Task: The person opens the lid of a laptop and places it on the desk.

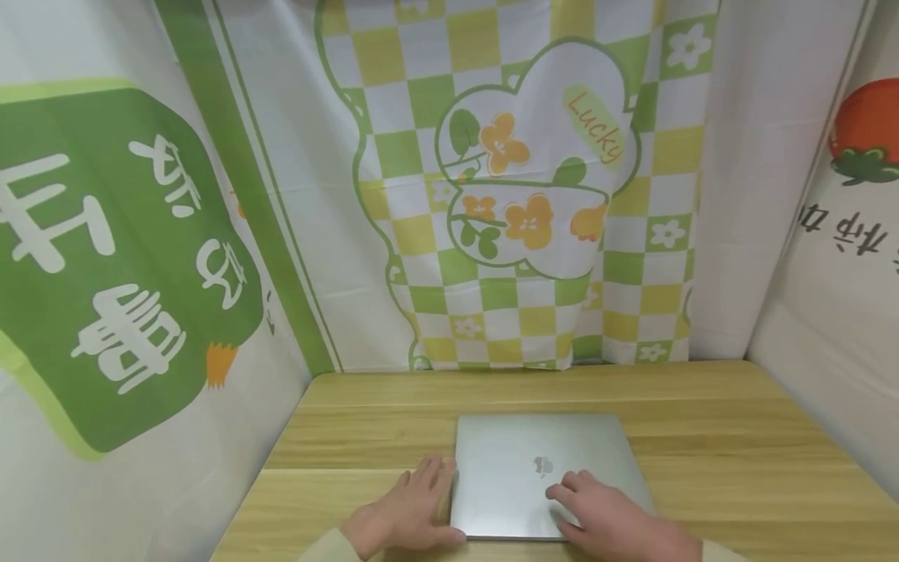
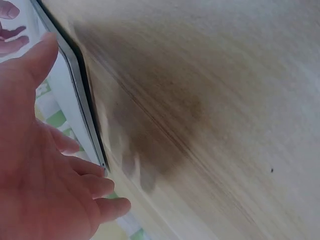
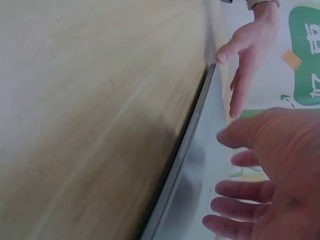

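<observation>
A closed silver laptop [image 1: 502, 476] with a shiny apple logo [image 1: 543, 466] on its lid lies flat on the wooden table. My left hand [image 1: 414, 507] is along its left side, fingers extended and thumb at the near left corner. Seen from the left wrist, that hand [image 2: 55, 150] has its fingers spread beside the laptop's edge [image 2: 82, 95]. Over the right part of the lid is my right hand [image 1: 611, 519], fingers slightly bent and nothing in its grasp. In the right wrist view, this hand [image 3: 270, 175] shows loosely parted fingers above the lid [image 3: 200, 165].
Wood-grain tabletop [image 1: 730, 453] surrounds the laptop. Behind the table hangs a green and yellow checked cloth [image 1: 520, 312] with flowers and the word "Lucky". White printed curtains stand at the left [image 1: 281, 273] and right [image 1: 829, 312].
</observation>
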Motion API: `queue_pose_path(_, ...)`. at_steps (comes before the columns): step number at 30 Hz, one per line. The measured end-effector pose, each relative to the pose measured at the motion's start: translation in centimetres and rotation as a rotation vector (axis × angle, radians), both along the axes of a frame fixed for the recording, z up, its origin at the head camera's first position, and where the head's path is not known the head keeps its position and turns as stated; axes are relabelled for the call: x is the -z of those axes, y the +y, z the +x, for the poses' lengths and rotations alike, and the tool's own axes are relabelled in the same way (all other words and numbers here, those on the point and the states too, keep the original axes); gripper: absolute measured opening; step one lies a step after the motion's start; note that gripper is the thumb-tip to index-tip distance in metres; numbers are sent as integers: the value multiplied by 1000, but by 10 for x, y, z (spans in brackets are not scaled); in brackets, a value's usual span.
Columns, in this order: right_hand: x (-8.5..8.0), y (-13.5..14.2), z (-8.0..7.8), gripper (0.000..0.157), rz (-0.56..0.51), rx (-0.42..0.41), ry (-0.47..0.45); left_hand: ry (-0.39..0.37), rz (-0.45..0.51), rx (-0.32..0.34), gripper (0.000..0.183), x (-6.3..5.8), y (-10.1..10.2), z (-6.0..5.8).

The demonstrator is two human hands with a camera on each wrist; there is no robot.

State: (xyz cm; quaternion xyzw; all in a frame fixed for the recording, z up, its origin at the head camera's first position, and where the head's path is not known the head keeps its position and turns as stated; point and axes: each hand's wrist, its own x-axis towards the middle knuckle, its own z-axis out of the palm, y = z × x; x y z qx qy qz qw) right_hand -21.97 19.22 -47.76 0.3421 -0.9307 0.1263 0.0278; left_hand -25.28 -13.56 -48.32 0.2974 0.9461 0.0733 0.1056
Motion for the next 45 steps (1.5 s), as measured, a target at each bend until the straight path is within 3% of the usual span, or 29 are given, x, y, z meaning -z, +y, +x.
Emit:
queue_pose_path(11, 5, -5, -10, 30, 124, -175, 114, -1, -114, 23, 112, 2, 1, 2)
queue_pose_path(23, 13, -4, -14, 26, 170, -268, 229, 29, -158, 55, 111, 7, 2, -1)
queue_pose_path(30, 14, -10, -14, 14, 226, -273, 213, 19, -154, 76, 109, 11, 1, -5)
queue_pose_path(37, 9, -15, -10, 14, 284, -306, 324, 30, -175, 92, 108, 12, 2, -7)
queue_pose_path(39, 6, -16, -9, 24, 319, -310, 317, 31, -182, 89, 107, 11, 2, -7)
queue_pose_path(43, 3, -20, -7, 60, 391, -308, 283, 46, -194, 91, 108, 11, 2, -8)
queue_pose_path(45, 3, -21, -6, 65, 421, -316, 320, 47, -196, 92, 108, 12, 2, -8)
